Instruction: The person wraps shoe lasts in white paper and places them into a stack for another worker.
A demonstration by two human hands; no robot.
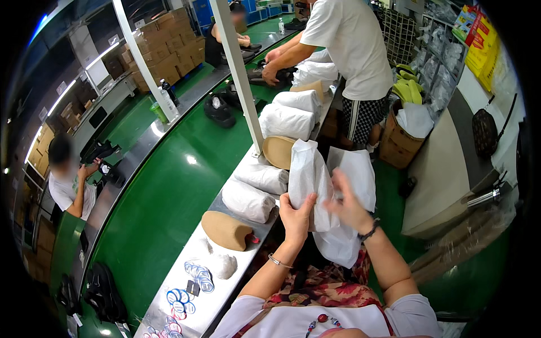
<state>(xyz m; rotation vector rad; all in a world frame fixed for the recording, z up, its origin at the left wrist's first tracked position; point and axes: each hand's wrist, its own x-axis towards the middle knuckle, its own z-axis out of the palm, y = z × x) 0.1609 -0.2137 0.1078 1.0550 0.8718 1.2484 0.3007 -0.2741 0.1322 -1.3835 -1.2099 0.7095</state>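
My left hand (296,218) is closed round the lower part of a white paper-wrapped bundle (307,174), thumb on its front. What lies inside the paper is hidden. Beside it, my right hand (350,204) is slightly blurred, fingers stretched out and apart against the paper's right side. A loose white paper sheet (356,169) spreads behind that hand, and more paper (338,245) hangs below. Left of my hands, two white paper-wrapped rolls (248,200) lie on the narrow metal bench (169,267). A brown cardboard form (225,230) rests nearer to me.
Round stickers (179,301) and a crumpled clear wad (222,266) lie on the bench. A white post (239,79) rises at its edge. Left runs a green conveyor (163,197) with black shoes (218,111). One person (352,48) stands ahead; others sit across. A carton (399,141) stands right.
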